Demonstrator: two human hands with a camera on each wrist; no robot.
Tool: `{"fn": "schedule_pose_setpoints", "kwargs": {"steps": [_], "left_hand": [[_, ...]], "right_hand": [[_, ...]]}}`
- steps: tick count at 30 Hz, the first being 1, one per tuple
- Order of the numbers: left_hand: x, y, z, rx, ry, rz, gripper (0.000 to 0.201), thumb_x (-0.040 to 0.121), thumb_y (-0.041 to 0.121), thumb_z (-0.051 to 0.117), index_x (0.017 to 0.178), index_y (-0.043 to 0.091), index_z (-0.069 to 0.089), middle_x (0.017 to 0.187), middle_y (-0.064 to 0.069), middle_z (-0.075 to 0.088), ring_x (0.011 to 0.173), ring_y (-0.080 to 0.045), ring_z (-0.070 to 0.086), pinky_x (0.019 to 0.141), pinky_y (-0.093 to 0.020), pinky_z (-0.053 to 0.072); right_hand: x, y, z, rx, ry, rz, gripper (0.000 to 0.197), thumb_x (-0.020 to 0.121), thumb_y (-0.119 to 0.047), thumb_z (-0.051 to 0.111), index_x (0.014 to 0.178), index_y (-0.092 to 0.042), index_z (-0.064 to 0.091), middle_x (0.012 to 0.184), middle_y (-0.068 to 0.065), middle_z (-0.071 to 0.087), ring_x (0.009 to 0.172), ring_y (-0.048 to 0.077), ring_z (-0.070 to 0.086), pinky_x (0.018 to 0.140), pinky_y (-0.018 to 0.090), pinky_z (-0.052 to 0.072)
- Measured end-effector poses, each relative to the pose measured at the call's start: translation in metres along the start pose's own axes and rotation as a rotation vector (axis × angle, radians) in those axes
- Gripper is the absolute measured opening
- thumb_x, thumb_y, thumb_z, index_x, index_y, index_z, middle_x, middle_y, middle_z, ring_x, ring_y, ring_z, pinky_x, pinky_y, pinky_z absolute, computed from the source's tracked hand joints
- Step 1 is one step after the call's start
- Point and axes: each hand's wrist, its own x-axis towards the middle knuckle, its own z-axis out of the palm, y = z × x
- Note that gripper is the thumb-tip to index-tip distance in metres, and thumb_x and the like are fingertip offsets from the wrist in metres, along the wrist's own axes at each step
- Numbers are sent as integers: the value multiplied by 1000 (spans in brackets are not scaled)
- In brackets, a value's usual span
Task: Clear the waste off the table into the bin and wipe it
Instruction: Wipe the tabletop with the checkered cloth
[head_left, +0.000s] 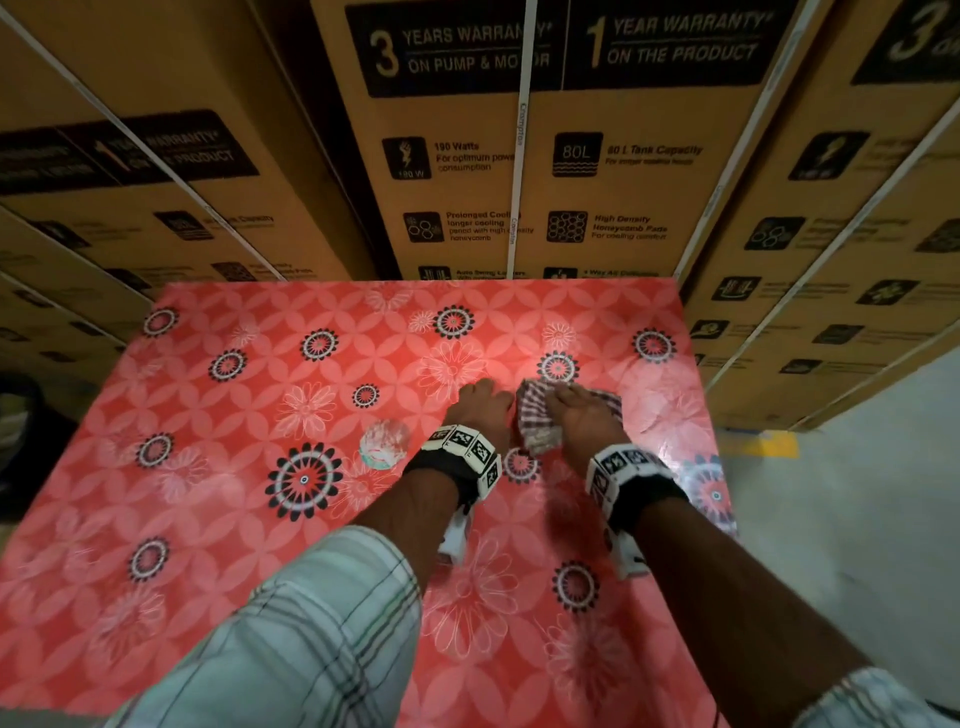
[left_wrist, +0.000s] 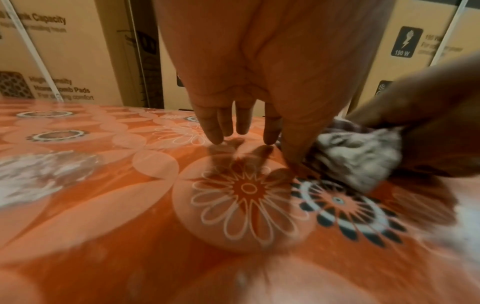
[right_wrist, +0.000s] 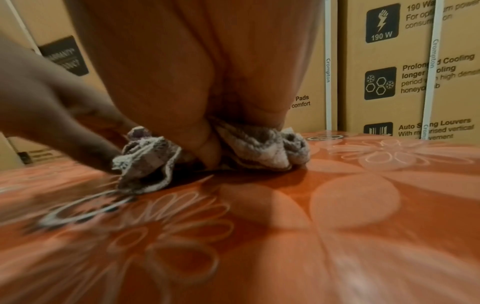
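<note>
A checked cloth (head_left: 535, 415) (left_wrist: 358, 156) (right_wrist: 259, 148) lies bunched on the red floral table (head_left: 234, 395), right of its middle. My right hand (head_left: 576, 410) (right_wrist: 207, 92) presses down on the cloth, which bulges up on both sides of the palm, and the thumb is tucked into its folds. Just left of it, my left hand (head_left: 483, 402) (left_wrist: 285, 123) has straight fingers. Their tips touch the table and the thumb touches the cloth's edge. A white powdery smear (head_left: 384, 444) (left_wrist: 33, 174) sits on the table left of the left wrist.
Stacked cardboard boxes (head_left: 519, 156) stand tight against the table's far edge and both far corners. Pale floor (head_left: 857, 493) shows to the right of the table. Something dark (head_left: 21, 415) is in shadow off the left edge. No bin is in view.
</note>
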Motion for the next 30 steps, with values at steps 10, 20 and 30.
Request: {"fn": "schedule_pose_setpoints", "kwargs": {"steps": [10, 20, 30], "left_hand": [[37, -9, -9, 90, 35, 47, 50, 91, 14, 52, 140, 21, 45, 148, -9, 39, 122, -37, 43, 97, -46, 47], [71, 5, -27, 48, -66, -111, 55, 94, 45, 49, 143, 23, 37, 160, -5, 17, 139, -37, 24, 105, -55, 34], [84, -8, -18, 144, -2, -78, 74, 90, 40, 59, 149, 26, 17, 154, -3, 26, 132, -34, 32, 95, -54, 43]], "right_hand": [[75, 24, -15, 26, 8, -14, 63, 89, -14, 52, 147, -9, 28, 154, 11, 26, 141, 28, 23, 116, 36, 21], [66, 27, -19, 17, 0, -8, 67, 83, -10, 55, 145, -9, 30, 153, 10, 27, 141, 28, 23, 115, 36, 22], [157, 41, -57, 18, -26, 59, 73, 79, 6, 51, 145, -12, 27, 150, 10, 29, 136, 32, 28, 112, 46, 30]]}}
